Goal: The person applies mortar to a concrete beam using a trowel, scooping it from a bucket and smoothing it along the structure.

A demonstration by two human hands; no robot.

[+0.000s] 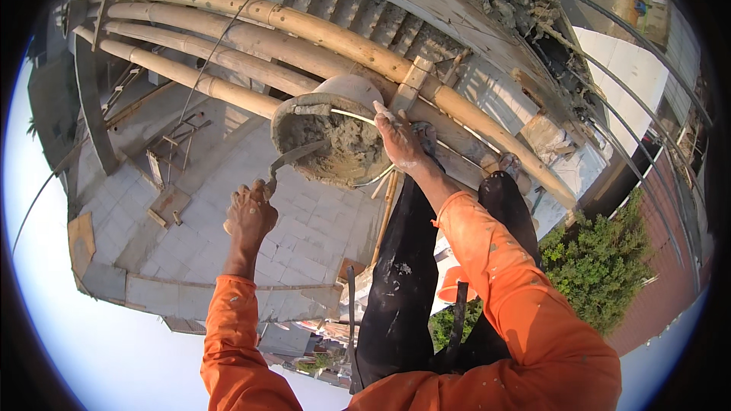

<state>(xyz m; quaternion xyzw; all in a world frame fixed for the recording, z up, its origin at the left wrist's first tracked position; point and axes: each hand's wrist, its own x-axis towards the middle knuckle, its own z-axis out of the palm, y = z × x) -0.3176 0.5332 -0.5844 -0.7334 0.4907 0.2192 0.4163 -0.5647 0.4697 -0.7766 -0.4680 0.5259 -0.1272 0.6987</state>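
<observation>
Over the mouth of the bucket (pixel 343 85), your trowel (pixel 301 154) pointed forward and to the right, its long axis slanting up from your left hand (pixel 252 216) toward the grey mortar (pixel 358 151) inside. The blade lay beyond your fingers, on the far right side of that grip, with its tip over the mortar; whether it was pressed in, you could not tell from this view. Your left hand was clenched around the trowel's grip end, just outside the bucket's near left rim.

The bucket was tipped so that its mouth faced you, its outer wall showing on the far side. Your right hand (pixel 399 139) was closed on its pale carrying handle (pixel 355 116) at the right side, so that the bucket lay to the left of that grip.

Behind the bucket, thick bamboo poles (pixel 320 30) ran from the upper left down to the right, with a short wooden block (pixel 412 84) across them near your right hand. Past the poles lay a row of steps (pixel 346 7). Nearer you were your dark trousers (pixel 396 281), and between the legs, farther down, an orange container (pixel 454 281); green foliage (pixel 601 266) showed to the right.
</observation>
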